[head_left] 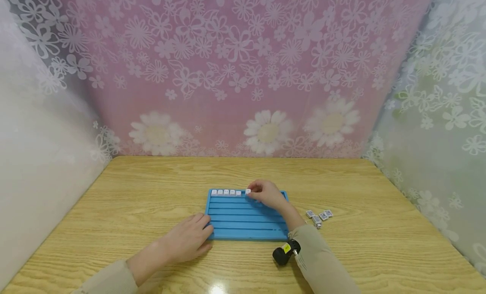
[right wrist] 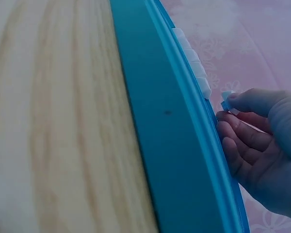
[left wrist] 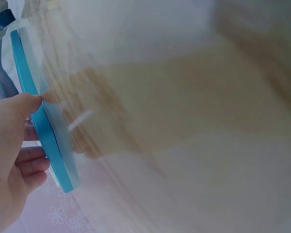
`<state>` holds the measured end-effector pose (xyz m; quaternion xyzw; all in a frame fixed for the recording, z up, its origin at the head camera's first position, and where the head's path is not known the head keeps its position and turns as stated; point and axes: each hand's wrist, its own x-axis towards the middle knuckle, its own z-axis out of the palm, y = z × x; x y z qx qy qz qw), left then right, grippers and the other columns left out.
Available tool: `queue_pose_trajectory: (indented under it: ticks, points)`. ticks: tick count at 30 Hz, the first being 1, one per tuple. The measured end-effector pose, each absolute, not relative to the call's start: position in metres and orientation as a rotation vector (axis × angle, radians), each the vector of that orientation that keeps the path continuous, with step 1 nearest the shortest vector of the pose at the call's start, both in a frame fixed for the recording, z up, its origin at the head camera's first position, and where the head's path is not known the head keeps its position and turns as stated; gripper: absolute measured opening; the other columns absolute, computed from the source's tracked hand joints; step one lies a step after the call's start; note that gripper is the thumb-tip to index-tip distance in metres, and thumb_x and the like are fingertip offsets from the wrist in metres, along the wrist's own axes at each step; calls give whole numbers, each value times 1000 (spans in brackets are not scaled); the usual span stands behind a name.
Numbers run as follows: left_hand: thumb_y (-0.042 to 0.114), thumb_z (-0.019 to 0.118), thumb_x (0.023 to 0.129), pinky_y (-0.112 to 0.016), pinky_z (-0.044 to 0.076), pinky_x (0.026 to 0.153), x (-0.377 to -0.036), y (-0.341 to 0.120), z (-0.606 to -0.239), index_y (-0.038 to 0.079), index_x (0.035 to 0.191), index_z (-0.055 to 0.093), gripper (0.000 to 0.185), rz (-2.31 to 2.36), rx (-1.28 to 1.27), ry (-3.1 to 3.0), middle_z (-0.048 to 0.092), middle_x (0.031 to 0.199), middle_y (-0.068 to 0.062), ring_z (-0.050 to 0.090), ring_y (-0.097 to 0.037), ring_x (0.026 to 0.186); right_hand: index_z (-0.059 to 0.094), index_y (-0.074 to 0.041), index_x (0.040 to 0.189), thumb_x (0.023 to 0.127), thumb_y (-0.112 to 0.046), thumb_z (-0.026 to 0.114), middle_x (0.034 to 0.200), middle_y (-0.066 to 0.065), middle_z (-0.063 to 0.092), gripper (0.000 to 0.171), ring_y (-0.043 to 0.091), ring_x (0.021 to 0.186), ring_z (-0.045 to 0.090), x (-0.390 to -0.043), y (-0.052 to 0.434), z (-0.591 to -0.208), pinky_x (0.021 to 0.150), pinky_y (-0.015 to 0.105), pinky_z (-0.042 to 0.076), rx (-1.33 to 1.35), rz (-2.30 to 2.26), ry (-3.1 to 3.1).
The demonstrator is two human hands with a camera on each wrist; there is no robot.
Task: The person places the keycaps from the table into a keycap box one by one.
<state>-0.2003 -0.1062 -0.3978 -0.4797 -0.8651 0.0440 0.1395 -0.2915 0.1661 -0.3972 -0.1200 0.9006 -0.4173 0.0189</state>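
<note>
Blue tray point(head_left: 243, 218) sits near the table's point(head_left: 114, 192) front edge, its long axis running left to right. We've got the right hand point(head_left: 265, 193) at the far rail, pinching a white tile point(head_left: 248, 191) at the end of the row of tiles point(head_left: 225, 192). Left hand point(head_left: 187, 239), fingers relaxed, steadies the tray's near-left corner. Spare tiles point(head_left: 319, 216) lie off the right edge.

table point(head_left: 152, 184): glossy wood grain | tray point(head_left: 243, 220): smooth blue plastic | backdrop point(head_left: 235, 74): floral cloth
</note>
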Motion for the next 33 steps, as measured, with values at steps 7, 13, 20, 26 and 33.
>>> queue_pose_trajectory:
  ticks: [7, 13, 20, 26, 33]
  points:
    - [37, 60, 88, -35, 44, 87, -200, -106, -396, 8, 95, 57, 30, 126, -1389, -2508, 51, 102, -7, 47, -20, 94, 67, -8, 98, 85, -16, 67, 79, 0, 58, 16, 15, 71, 50, -295, 165, -398, 62, 30, 43, -456, -1159, 2885]
    - [36, 60, 88, -34, 45, 84, -199, -106, -395, 8, 95, 56, 29, 122, -1396, -2506, 50, 102, -7, 47, -21, 93, 67, -9, 97, 85, -17, 67, 78, 0, 57, 15, 16, 69, 48, -296, 163, -401, 62, 31, 42, -483, -1089, 2912]
    - [37, 58, 89, -34, 44, 85, -199, -106, -396, 8, 97, 57, 29, 124, -1387, -2555, 50, 103, -6, 46, -20, 93, 68, -8, 101, 85, -18, 67, 77, -1, 56, 19, 15, 67, 46, -296, 160, -404, 60, 29, 40, -482, -1032, 2946]
    - [37, 59, 89, -33, 44, 86, -199, -107, -397, 9, 97, 57, 30, 132, -1384, -2553, 50, 103, -6, 46, -19, 93, 68, -8, 102, 85, -18, 68, 77, 0, 55, 20, 16, 66, 46, -295, 159, -403, 59, 30, 39, -454, -1021, 2951]
    - [37, 59, 89, -33, 43, 87, -199, -106, -396, 9, 95, 57, 29, 122, -1387, -2545, 50, 101, -5, 45, -19, 91, 66, -9, 98, 84, -17, 68, 73, 0, 53, 16, 16, 64, 45, -297, 158, -403, 57, 29, 37, -424, -1029, 2950]
